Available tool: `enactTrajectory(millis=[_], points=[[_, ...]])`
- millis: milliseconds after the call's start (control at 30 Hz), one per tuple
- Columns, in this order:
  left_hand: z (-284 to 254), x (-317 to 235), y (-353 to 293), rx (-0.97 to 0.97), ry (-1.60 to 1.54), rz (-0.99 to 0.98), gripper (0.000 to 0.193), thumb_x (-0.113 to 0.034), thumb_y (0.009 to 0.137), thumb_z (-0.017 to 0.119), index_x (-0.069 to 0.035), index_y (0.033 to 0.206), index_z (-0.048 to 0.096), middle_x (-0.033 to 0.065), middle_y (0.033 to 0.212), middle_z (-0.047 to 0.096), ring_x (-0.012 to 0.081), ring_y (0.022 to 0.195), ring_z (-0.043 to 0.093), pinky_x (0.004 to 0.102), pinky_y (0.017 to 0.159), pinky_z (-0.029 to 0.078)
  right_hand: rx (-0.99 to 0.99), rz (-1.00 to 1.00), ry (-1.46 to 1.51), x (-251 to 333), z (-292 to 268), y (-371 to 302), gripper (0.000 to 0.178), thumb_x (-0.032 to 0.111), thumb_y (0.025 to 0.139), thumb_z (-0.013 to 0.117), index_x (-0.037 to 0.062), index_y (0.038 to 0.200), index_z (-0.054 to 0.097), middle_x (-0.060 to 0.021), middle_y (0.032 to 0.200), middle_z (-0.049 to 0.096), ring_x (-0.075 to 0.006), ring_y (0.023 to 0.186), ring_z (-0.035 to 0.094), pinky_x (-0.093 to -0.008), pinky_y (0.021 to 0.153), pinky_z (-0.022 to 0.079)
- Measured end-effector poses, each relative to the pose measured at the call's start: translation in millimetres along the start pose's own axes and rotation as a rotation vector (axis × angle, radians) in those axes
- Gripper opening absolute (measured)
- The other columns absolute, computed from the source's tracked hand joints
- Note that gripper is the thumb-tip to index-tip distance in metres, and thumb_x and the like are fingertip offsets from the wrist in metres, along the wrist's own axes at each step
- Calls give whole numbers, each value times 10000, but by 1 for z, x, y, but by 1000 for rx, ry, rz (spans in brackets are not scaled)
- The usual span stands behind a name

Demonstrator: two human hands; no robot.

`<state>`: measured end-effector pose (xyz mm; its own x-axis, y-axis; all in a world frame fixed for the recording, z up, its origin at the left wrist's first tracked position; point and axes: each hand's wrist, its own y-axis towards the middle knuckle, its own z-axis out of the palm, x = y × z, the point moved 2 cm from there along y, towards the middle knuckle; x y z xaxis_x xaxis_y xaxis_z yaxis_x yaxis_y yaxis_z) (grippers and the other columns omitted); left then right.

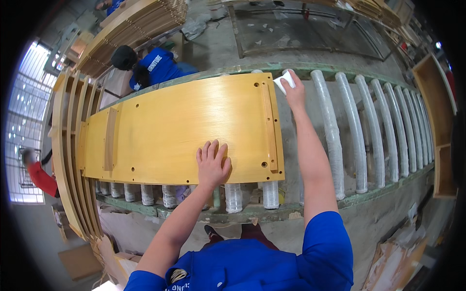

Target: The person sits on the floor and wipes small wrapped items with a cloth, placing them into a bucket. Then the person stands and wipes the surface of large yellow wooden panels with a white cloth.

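A long yellow-varnished wooden panel (179, 126) lies flat across the roller conveyor in front of me. It has small drilled holes and a wooden strip (269, 128) near its right end, with another strip (110, 139) toward the left. My left hand (213, 163) rests flat on the panel near its front edge, fingers spread. My right hand (294, 92) is just past the panel's far right corner and grips a white pad (285, 82), whose exact material I cannot make out. The pad is at or close to the panel's right edge.
Plastic-wrapped rollers (327, 126) continue to the right between green rails (310, 206). A slatted wooden frame (73, 155) stands at the panel's left end. Beyond the conveyor a person in blue (158, 68) bends down beside stacked boards (128, 36). A wooden box frame (442, 145) stands far right.
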<state>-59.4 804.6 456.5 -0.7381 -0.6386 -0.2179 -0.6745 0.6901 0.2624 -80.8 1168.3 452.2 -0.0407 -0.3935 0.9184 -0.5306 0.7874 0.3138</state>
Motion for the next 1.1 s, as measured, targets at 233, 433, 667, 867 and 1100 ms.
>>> enactTrajectory(millis=[233, 433, 667, 867, 1100], points=[[-6, 10, -8, 25, 11, -54, 445, -297, 810, 592, -144, 1226, 551, 122, 1323, 439, 318, 1272, 350, 518, 1061, 221, 111, -89, -277, 9, 38, 13, 435, 349, 782, 657, 158, 1171, 622, -161, 1053, 655, -328, 985, 610, -388, 839, 475], [-7, 9, -6, 33, -14, -55, 446, -284, 811, 594, -142, 1231, 546, 125, 1323, 434, 317, 1273, 347, 511, 1065, 214, 149, -91, -447, 13, 43, 24, 433, 379, 780, 653, 131, 1135, 639, -150, 1053, 655, -315, 985, 615, -383, 837, 477], [-8, 10, -7, 27, -9, -51, 439, -275, 813, 592, -140, 1228, 541, 126, 1313, 432, 318, 1271, 345, 509, 1065, 216, 212, -64, -563, 19, 49, 25, 436, 413, 775, 646, 134, 1109, 645, -141, 1025, 664, -313, 965, 621, -395, 813, 481], [-7, 7, -5, 4, -21, -39, 440, -264, 804, 598, -134, 1221, 545, 128, 1308, 439, 321, 1263, 356, 514, 1059, 224, 175, -107, -544, 17, 42, 24, 423, 434, 746, 653, 192, 1093, 648, -162, 964, 657, -329, 921, 620, -433, 780, 486], [-7, 10, -9, -36, -22, -44, 428, -261, 792, 601, -134, 1199, 561, 128, 1293, 460, 323, 1250, 375, 524, 1046, 242, 207, -104, -522, 29, 24, -11, 403, 425, 750, 648, 170, 1062, 666, -140, 966, 674, -320, 909, 631, -427, 774, 489]])
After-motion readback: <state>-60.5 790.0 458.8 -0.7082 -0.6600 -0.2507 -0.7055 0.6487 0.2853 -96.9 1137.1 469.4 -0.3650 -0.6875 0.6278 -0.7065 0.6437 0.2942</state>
